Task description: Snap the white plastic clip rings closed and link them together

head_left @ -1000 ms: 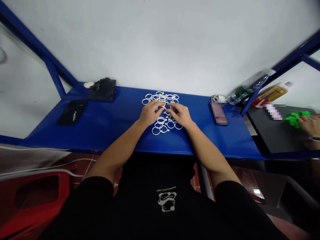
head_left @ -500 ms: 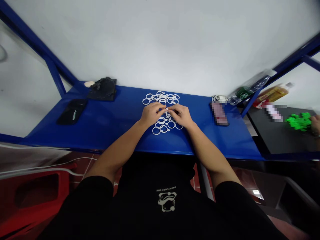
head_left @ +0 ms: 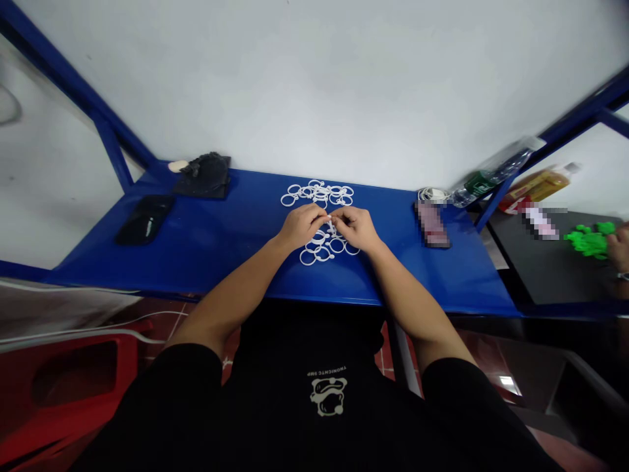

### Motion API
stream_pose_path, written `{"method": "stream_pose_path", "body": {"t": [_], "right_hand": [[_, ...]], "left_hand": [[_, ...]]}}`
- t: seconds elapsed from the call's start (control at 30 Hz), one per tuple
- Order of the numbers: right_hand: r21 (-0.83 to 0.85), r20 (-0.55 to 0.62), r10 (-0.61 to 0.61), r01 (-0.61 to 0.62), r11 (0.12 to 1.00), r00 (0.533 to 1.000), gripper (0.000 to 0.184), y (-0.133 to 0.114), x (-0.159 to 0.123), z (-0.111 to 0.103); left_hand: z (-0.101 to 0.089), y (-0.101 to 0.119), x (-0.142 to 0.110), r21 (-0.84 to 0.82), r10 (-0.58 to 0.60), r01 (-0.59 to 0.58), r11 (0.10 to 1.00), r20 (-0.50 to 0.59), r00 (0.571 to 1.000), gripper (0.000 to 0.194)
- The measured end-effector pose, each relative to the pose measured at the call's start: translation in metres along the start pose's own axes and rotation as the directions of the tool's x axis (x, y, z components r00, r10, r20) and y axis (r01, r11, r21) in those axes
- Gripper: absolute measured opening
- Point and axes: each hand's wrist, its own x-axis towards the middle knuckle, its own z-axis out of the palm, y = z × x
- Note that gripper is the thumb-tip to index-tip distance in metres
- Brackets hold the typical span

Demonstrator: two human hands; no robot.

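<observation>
We are working over a long blue tabletop, with a pale wall rising behind its far edge. Below its near left corner we are seeing a red plastic seat, and beyond its right edge a dark surface is carrying a few things of its own. At the far right corner we are keeping a clear bottle with a green label; past that corner, a bottle of yellow liquid is showing. Near the far left corner a black sheet is lying under something dark and crumpled, and a flat black object is resting nearer the left edge. We are holding our left hand and right hand close together around the tabletop's middle, each grip pinching the same small white piece between thumb and fingers; its full shape is hiding behind our fingertips. On the dark surface another person's hand is touching a knobbly green object. Toward the right edge a blurred-out rectangle is lying just in front of a coiled white cable. White rings are overlapping between our hands and the far edge, and more are spreading toward the near edge.
</observation>
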Motion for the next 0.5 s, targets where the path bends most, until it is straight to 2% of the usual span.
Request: {"method": "stream_pose_path", "body": {"t": [0.17,0.27,0.37,0.5], "right_hand": [[-0.057,-0.012,-0.01,0.01,0.998,1.0,0.021,0.004,0.0,0.0],[-0.123,-0.013,-0.045,0.043,0.991,0.999,0.022,0.007,0.0,-0.006],[-0.166,-0.028,-0.039,0.034,0.986,0.999,0.021,0.011,0.001,-0.011],[-0.197,-0.058,0.055,-0.065,0.978,0.997,0.021,0.022,0.004,-0.013]], "left_hand": [[0.001,0.0,0.001,-0.034,-0.001,0.0,0.999,-0.015,1.0,0.019],[-0.002,-0.006,0.003,-0.024,-0.045,0.044,0.999,-0.061,0.997,0.02],[-0.005,-0.019,0.004,0.036,-0.134,0.139,0.99,-0.118,0.984,0.018],[-0.003,-0.048,-0.001,0.101,-0.226,0.242,0.965,-0.149,0.963,0.009]]}}
